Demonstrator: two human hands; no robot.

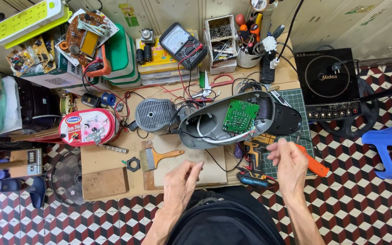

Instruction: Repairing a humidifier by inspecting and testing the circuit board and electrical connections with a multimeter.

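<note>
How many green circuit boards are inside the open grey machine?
1: the green circuit board sits inside the open grey housing, beyond the right hand. Others may be hidden under the wires.

Bright, even daylight with soft, faint shadows; no strong glare. Wide-angle lens bends the edges. The right hand (290,164) shows slight motion blur.
</note>
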